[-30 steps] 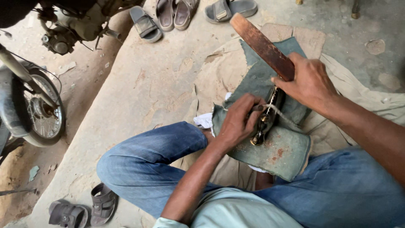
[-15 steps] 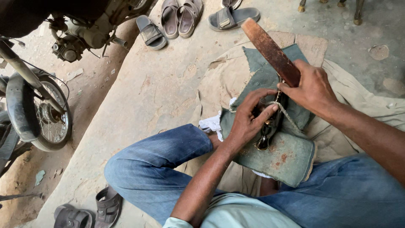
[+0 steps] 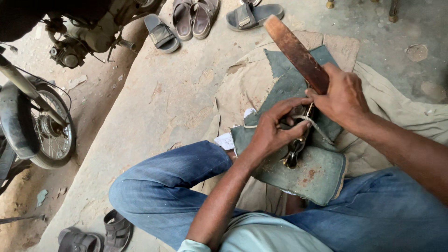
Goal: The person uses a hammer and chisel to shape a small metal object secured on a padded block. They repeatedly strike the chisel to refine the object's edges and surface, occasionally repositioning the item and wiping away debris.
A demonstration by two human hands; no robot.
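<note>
I sit cross-legged in blue jeans on a concrete step with a green-grey cloth pad [image 3: 312, 179] over my lap. My right hand [image 3: 343, 95] grips a long reddish-brown wooden stick [image 3: 296, 51] that slants up and away to the left. My left hand [image 3: 275, 128] is closed around a small dark object with metal fittings [image 3: 294, 151] resting on the pad, fingers pinching it near a light cord [image 3: 317, 126]. The two hands nearly touch. What the dark object is stays partly hidden under my fingers.
A motorcycle stands at the left, its wheel [image 3: 49, 135] and engine [image 3: 88, 39] close to the step. Several sandals [image 3: 196, 16] lie at the top; another pair [image 3: 100, 233] at the bottom left. Beige sacking [image 3: 247, 79] covers the concrete under me.
Both hands stay on the stick and the dark object; the left fingers have shifted a little on it. The view has drifted slightly, showing more of the motorcycle.
</note>
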